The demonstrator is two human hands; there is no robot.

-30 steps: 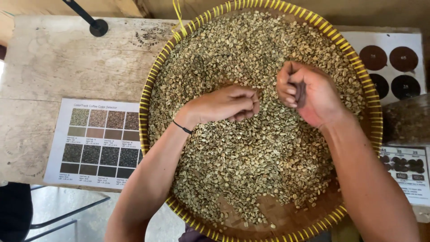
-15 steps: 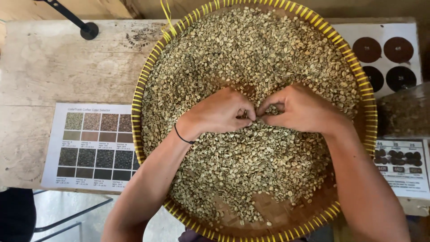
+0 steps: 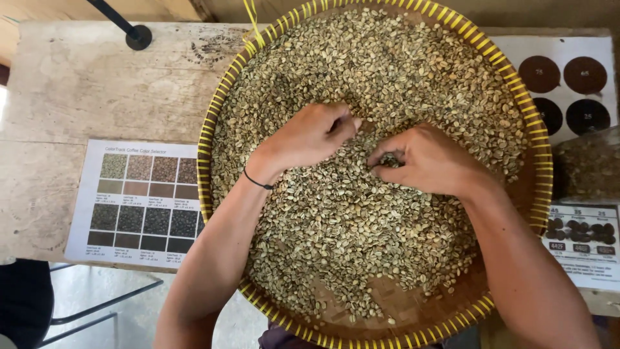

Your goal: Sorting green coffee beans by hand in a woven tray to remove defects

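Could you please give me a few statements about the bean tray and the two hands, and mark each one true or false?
1. Both hands rest among pale green beans in a round woven tray with a yellow rim. True.
2. The left hand wears a thin dark band at the wrist. True.
3. The right hand is lifted clear of the tray, palm up. False: it lies on the beans with its fingers curled around a few.
4. A printed chart of colour squares lies on the wooden table left of the tray. True.
5. The tray is full to its near edge. False: bare woven bottom shows at the near edge.
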